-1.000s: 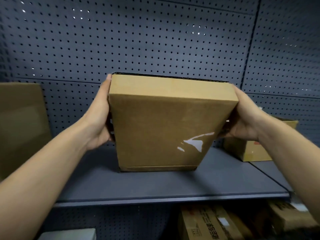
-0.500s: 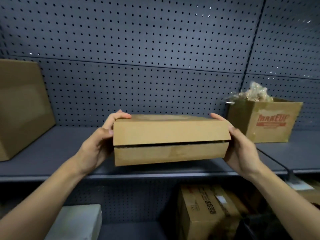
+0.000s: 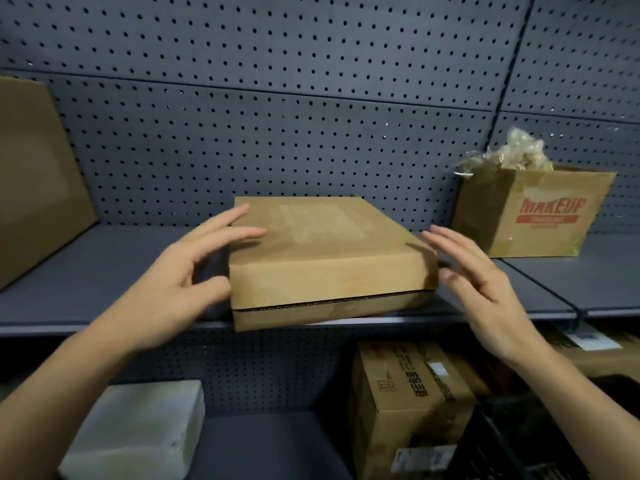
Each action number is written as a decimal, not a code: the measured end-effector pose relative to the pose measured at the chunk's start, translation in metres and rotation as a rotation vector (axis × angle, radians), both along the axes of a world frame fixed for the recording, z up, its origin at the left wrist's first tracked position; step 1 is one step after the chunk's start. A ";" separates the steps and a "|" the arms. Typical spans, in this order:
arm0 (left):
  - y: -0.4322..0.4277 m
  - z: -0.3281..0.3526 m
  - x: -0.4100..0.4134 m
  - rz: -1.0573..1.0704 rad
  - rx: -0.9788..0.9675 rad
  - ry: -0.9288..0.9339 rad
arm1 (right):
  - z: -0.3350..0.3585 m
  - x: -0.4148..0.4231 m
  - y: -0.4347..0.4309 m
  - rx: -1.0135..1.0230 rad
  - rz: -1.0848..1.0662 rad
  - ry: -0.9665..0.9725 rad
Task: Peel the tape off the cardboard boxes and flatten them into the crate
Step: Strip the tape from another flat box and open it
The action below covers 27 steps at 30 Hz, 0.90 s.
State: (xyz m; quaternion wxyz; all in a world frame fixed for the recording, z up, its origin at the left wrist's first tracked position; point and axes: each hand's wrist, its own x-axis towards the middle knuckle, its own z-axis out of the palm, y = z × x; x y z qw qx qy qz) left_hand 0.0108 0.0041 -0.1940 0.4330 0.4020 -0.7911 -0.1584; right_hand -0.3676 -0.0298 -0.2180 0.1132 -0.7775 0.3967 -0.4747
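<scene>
from where i sit, the flat cardboard box (image 3: 322, 258) lies on the shelf (image 3: 86, 271), its front edge hanging slightly over the lip. both hands are spread and gripping nothing. left hand (image 3: 180, 282) has fingertips at the top left corner, and right hand (image 3: 485, 282) hovers just beside the right side. i'd call this the start of the peel step. the pale patch on the lid might be tape, too blurry to swear. next move needs a nail under a tape end. the makeup box (image 3: 540, 216) to the right and the big box (image 3: 31, 181) to the left aren't in the way.
</scene>
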 end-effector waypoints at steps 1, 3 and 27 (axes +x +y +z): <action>0.007 0.006 -0.009 0.067 -0.024 -0.102 | 0.003 0.000 0.003 -0.031 -0.013 0.109; 0.014 0.015 -0.027 0.217 -0.035 -0.361 | 0.010 0.005 0.006 -0.059 -0.043 0.324; 0.011 0.027 -0.040 0.357 -0.002 0.151 | 0.035 0.047 -0.007 -0.065 -0.123 -0.165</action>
